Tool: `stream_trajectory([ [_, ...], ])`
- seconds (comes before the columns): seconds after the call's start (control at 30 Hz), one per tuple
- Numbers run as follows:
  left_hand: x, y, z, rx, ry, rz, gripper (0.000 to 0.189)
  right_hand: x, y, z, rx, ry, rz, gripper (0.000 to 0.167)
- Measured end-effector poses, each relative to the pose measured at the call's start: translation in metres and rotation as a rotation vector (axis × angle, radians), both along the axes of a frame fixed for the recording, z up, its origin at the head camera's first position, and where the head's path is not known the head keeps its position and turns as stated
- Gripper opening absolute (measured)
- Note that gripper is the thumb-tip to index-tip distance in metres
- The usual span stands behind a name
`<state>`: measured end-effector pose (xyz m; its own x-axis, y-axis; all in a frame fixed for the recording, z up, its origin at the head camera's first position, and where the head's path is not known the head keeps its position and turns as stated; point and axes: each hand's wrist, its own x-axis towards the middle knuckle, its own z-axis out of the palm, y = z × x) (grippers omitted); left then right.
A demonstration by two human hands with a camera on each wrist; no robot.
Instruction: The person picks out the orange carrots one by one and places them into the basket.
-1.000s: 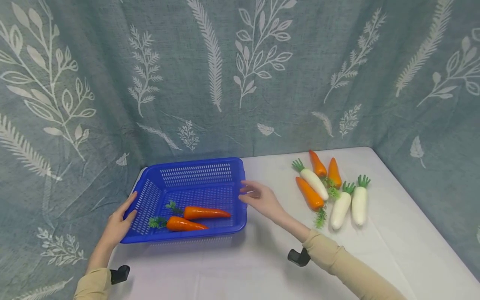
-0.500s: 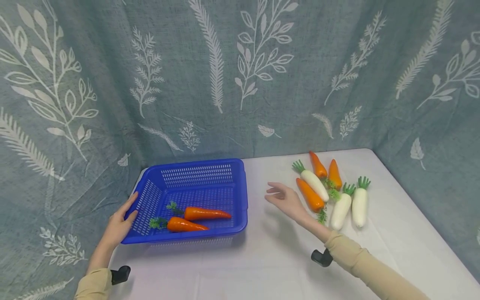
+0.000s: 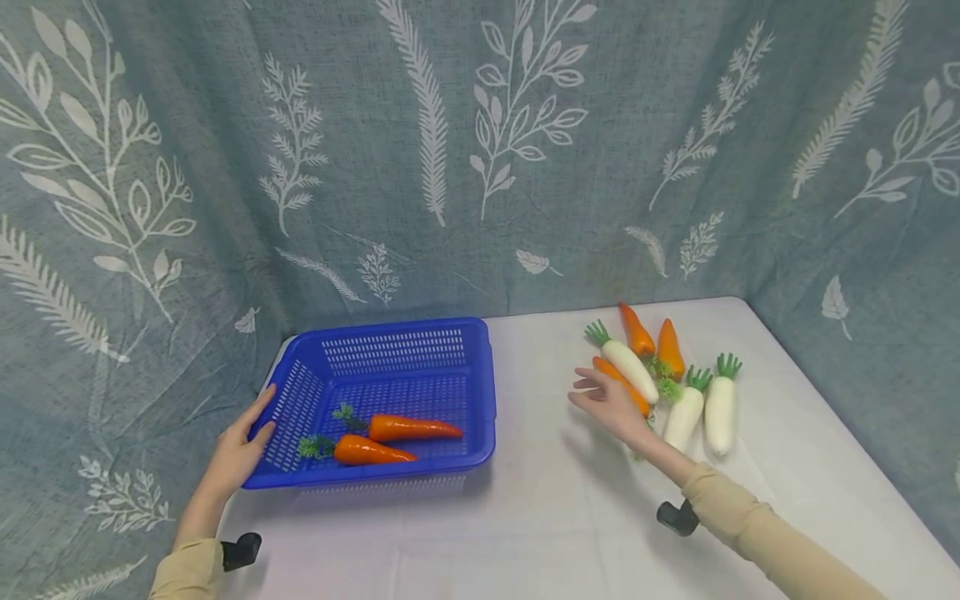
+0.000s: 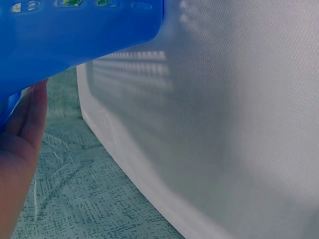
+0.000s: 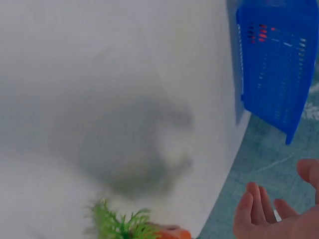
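My left hand (image 3: 234, 457) grips the left rim of a blue plastic basket (image 3: 483, 400), with the thumb over the rim. In the left wrist view, its fingers (image 4: 36, 112) reach up to the rim from outside. Two orange carrots with green tops, a rear carrot (image 3: 408, 427) and a front carrot (image 3: 367, 450), lie inside the basket. Nothing is in my right hand (image 3: 613, 410), which hovers with loosely bent fingers over the left side of the vegetable group. It partly hides the nearest carrot (image 3: 621, 382). The right wrist view catches green carrot leaves (image 5: 122, 221) below.
Behind that carrot lie a white radish (image 3: 630, 371) and two more carrots, one upright-pointing carrot (image 3: 636, 332) and its neighbour (image 3: 670, 350). Two further radishes, a nearer one (image 3: 684, 417) and a rightmost one (image 3: 720, 412), lie right. A patterned curtain (image 3: 450, 167) surrounds the white table (image 3: 525, 517).
My right hand has left the basket's right rim and moved rightward, empty, to the vegetable group. The left hand and the basket have stayed in place.
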<state>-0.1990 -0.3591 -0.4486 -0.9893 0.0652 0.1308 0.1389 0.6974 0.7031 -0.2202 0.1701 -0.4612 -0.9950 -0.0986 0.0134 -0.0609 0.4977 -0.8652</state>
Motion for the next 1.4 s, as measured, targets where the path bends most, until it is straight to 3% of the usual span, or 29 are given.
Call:
stream_trajectory([
  [0.37,0.0,0.0,-0.003,0.008,0.018,-0.011,0.054,-0.004,0.03,-0.003,0.094,0.031,-0.06,0.051],
  [0.7,-0.002,-0.002,-0.005,0.006,0.028,-0.012,0.054,-0.009,0.052,-0.008,0.148,0.024,-0.056,0.051],
  [1.23,-0.002,-0.001,-0.006,-0.003,0.022,-0.003,0.054,-0.015,0.063,-0.018,0.173,-0.057,-0.072,0.055],
  [1.4,-0.001,-0.001,-0.005,-0.005,0.019,-0.002,0.054,-0.016,0.061,-0.022,0.211,-0.043,-0.09,0.052],
])
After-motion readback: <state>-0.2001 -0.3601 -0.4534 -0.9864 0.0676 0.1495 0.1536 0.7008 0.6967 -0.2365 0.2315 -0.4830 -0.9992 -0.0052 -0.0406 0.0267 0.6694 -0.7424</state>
